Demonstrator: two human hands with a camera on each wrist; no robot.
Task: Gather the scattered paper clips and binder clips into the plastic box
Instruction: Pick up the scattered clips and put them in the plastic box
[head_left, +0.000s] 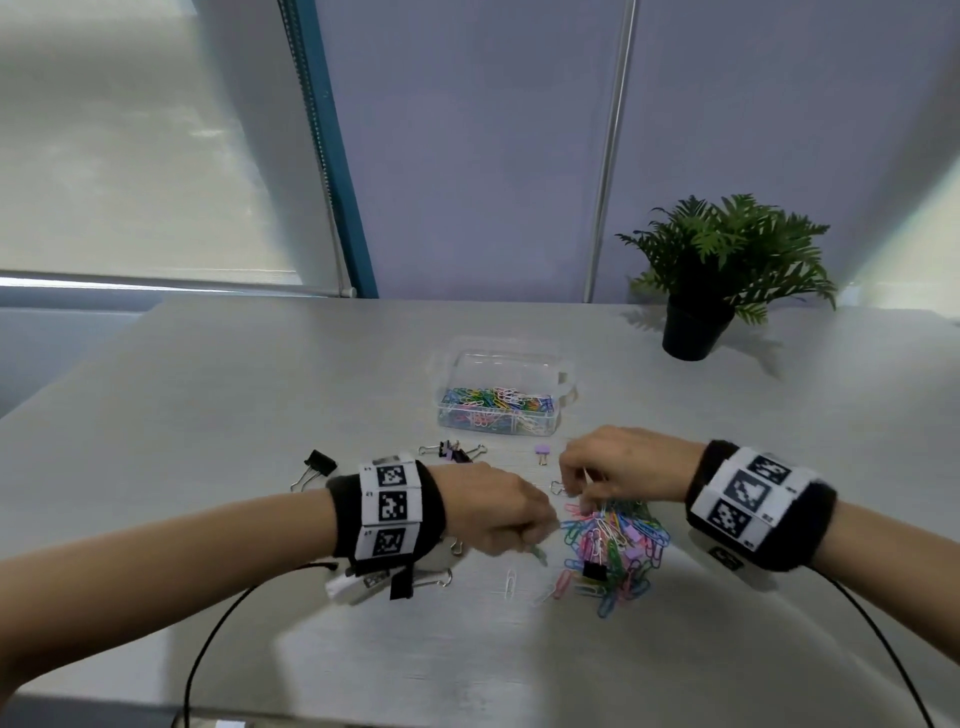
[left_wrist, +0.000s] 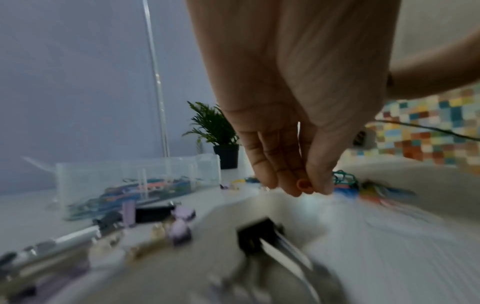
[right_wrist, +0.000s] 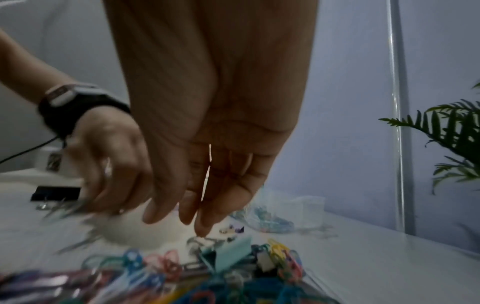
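Observation:
The clear plastic box (head_left: 555, 415) stands open mid-table with coloured paper clips in it. Nearer me lies a heap of coloured paper clips (head_left: 615, 545) with a black binder clip (head_left: 595, 570) and a teal binder clip (right_wrist: 228, 252) in it. My left hand (head_left: 530, 535) is at the heap's left edge, fingers curled, pinching a few greenish paper clips (right_wrist: 70, 207), which are blurred. My right hand (head_left: 579, 499) points straight down over the heap's far side. Its fingertips (right_wrist: 202, 227) touch the top of the heap, and nothing shows between thumb and fingers.
Loose binder clips lie left of the heap: a black one (head_left: 319, 462), a black and purple cluster (head_left: 454, 451), a small purple one (head_left: 542, 454) and a silver-handled one (head_left: 441, 577). A white paper clip (head_left: 511, 582) lies near. A potted plant (head_left: 696, 322) stands back right.

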